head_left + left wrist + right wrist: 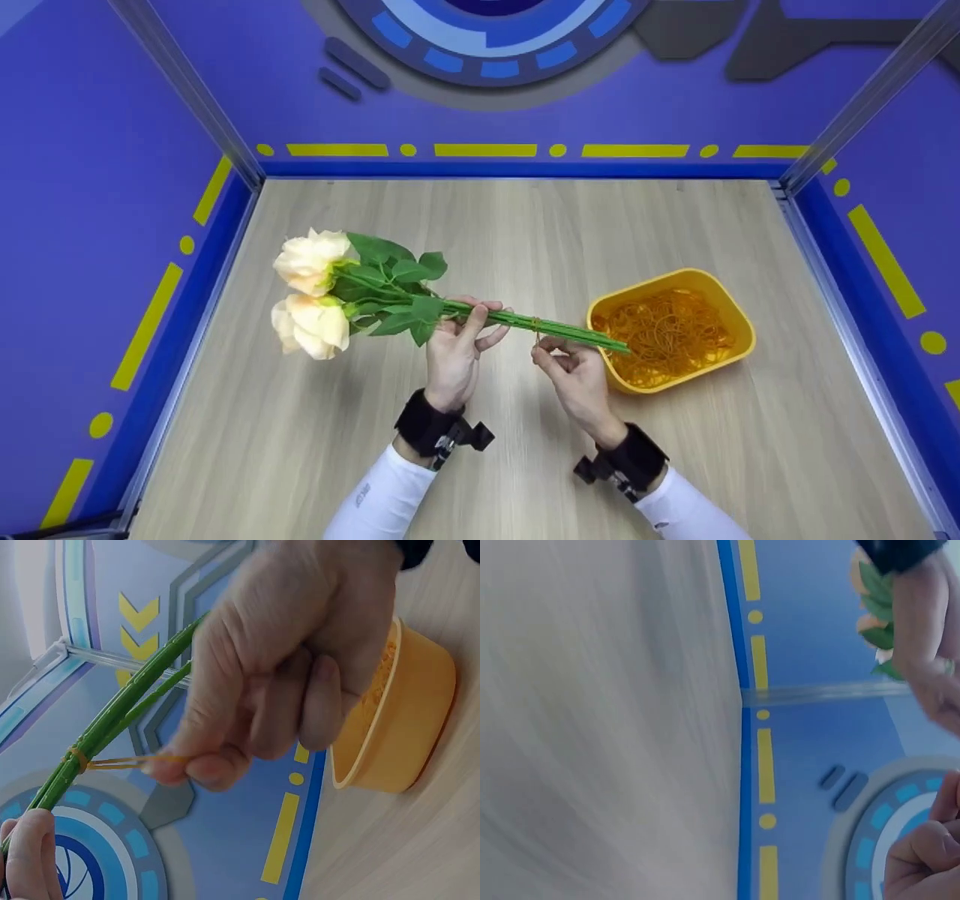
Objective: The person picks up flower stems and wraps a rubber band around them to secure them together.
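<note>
Two cream artificial roses with green leaves lie to the left in the head view, their green stems bunched and pointing right. My left hand grips the stems just below the leaves, thumb across the top. A rubber band is wound around the stems, and a stretched loop of it runs out sideways. My right hand pinches the end of that loop between thumb and forefinger, pulling it away from the stems. In the right wrist view, fingers show only at the right edge.
A yellow plastic box full of loose rubber bands stands right of the hands, with the stem ends over its left rim. The wood-grain table is bounded by blue printed panels at the back and sides.
</note>
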`<state>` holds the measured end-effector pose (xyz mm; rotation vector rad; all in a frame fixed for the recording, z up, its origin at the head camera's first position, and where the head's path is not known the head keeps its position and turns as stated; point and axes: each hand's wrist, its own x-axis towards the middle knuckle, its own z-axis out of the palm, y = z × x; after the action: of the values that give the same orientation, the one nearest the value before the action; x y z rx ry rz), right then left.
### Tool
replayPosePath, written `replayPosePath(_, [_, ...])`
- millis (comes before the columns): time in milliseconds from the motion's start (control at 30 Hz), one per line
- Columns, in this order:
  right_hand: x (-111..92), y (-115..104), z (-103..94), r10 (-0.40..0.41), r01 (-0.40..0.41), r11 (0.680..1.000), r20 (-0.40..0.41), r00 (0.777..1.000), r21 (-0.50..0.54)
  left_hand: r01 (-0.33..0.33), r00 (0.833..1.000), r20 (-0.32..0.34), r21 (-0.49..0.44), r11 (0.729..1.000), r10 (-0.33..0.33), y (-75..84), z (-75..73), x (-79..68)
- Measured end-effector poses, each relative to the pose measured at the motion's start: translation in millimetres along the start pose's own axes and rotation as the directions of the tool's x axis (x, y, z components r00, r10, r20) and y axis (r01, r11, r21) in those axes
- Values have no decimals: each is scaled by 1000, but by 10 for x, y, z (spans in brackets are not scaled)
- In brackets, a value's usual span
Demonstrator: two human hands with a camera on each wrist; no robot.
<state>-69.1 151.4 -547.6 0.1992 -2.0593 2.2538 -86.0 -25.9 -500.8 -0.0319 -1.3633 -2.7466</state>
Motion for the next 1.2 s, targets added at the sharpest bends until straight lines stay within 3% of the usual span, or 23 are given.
replayPosePath(200, [-150, 10, 46, -90, 90, 993, -15, 996, 70, -2, 999, -50, 14, 1000, 2, -42, 5, 21])
replayPosePath(467, [-268, 67, 46, -194, 195, 978, -28, 981, 75, -9, 997, -79, 71, 997, 15, -98, -4, 27])
replayPosePath(667, [-281, 93, 33, -357, 356, 933, -11, 934, -46, -8, 996, -90, 93, 996, 17, -146, -39, 22])
replayPosePath(867, [-255, -1, -23, -451, 454, 887, 55, 891, -83, -12, 995, -94, 108, 994, 22, -178, -73, 25])
replayPosePath(1000, [-218, -107, -65, -465, 472, 877, 90, 881, -94, -4, 994, -105, 111, 994, 16, -203, -86, 27])
replayPosePath(1200, [-148, -271, -112, -410, 418, 908, 128, 903, -37, -7, 997, -82, 120, 993, 17, -241, -97, 17])
